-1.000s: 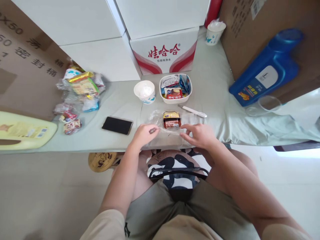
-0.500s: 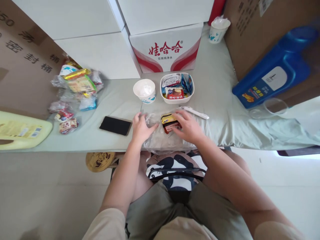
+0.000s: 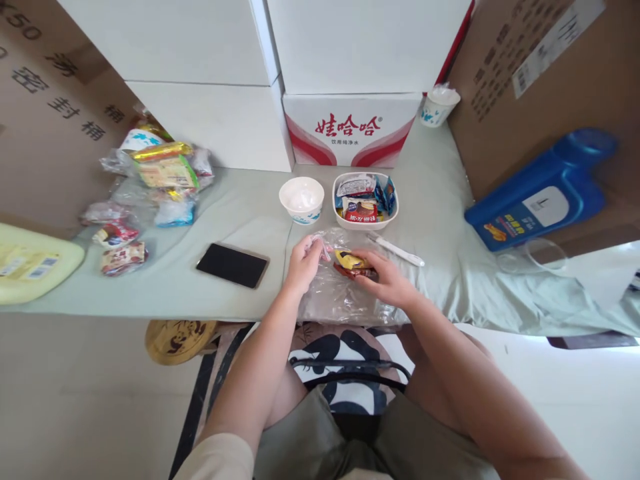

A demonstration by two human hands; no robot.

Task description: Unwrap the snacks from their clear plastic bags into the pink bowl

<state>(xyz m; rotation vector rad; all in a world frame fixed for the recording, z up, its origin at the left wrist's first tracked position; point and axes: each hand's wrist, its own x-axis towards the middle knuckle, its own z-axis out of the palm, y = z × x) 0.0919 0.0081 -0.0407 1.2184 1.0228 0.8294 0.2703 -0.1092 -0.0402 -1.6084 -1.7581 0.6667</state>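
A clear plastic bag (image 3: 333, 293) lies on the grey-green cloth at the table's near edge. My left hand (image 3: 303, 263) pinches the bag's upper left edge, fingers closed. My right hand (image 3: 385, 280) is closed on two small snack packets (image 3: 353, 262), one yellow and one dark red, at the bag's mouth. Just beyond stand a white paper bowl (image 3: 301, 199) and a white tray (image 3: 365, 223) filled with several wrapped snacks. A white pen-like stick (image 3: 395, 248) lies right of my right hand.
A black phone (image 3: 233, 265) lies left of my hands. A heap of snack bags (image 3: 150, 180) sits at far left, beside a yellow jug (image 3: 30, 263). A blue jug (image 3: 543, 193), a clear cup (image 3: 533, 253), a paper cup (image 3: 435, 107) and stacked boxes (image 3: 350, 127) line the back and right.
Both hands moved from the bag's near edge up to its far end. My right hand took hold of the two packets and my left hand pinched the bag's edge. The camera tilted slightly.
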